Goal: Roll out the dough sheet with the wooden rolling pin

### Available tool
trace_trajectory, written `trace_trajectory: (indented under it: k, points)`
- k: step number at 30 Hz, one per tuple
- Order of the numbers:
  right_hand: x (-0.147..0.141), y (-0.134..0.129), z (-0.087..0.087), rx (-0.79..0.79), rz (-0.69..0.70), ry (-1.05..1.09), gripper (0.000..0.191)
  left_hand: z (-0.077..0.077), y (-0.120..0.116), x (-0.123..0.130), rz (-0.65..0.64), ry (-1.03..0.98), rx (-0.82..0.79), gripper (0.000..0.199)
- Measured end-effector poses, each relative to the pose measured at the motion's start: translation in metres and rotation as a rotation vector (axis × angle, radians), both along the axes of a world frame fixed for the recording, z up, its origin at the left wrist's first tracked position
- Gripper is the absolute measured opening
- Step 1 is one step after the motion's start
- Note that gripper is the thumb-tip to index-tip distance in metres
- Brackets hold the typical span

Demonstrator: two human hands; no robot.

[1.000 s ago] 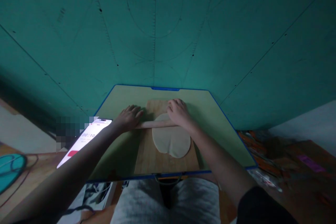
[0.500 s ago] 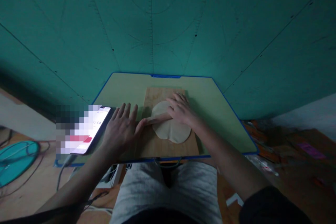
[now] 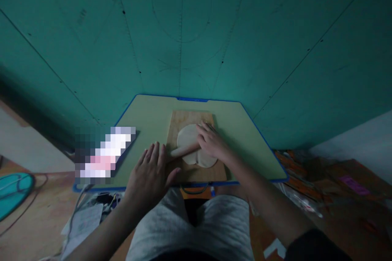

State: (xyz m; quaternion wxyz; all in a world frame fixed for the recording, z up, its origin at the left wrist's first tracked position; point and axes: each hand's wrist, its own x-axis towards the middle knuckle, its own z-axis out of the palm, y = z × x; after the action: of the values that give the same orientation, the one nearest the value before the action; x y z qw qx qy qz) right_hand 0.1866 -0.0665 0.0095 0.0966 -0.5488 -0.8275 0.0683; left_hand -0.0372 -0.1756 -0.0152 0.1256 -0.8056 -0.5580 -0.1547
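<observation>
A pale flat round of dough [image 3: 187, 135] lies on a wooden board [image 3: 190, 116], with a notch in its near edge. A wooden rolling pin [image 3: 185, 150] rests slantwise across the dough. My left hand [image 3: 149, 176] lies with its palm over the pin's left end, fingers stretched forward and thumb out to the side. Over the right end is my right hand [image 3: 211, 140], palm down, its fingers reaching forward past the pin above the dough. It hides that end of the pin and part of the dough's right side.
The board lies on a pale tabletop [image 3: 153, 116] with a blue rim. At its left edge is a phone [image 3: 118, 147], partly blurred out, with a cable. A green wall [image 3: 196, 28] rises behind. Cardboard boxes [image 3: 352, 179] are on the right, a turquoise round object [image 3: 14, 191] on the left.
Both hands and the pin have come nearer to me over the dough, the left hand most. The pin slants more steeply. The camera view has tilted up slightly.
</observation>
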Motion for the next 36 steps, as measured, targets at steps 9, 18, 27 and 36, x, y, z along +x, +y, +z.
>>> trace_trajectory:
  k: [9,18,27,36]
  points:
    - [-0.044,0.062,0.018,-0.020,-0.108,-0.053,0.047,-0.007,0.103,-0.056,-0.261,0.147,-0.184,0.043]
    - [-0.035,0.051,0.010,0.028,-0.009,-0.067,0.049,-0.001,0.068,-0.039,-0.135,0.008,-0.101,0.054]
    - [-0.004,-0.008,0.001,0.101,0.049,0.006,0.054,0.011,-0.001,0.006,-0.166,0.062,0.066,0.079]
    - [0.026,-0.039,-0.005,0.057,0.135,0.072,0.057,0.030,-0.024,0.012,-0.298,-0.029,-0.045,0.053]
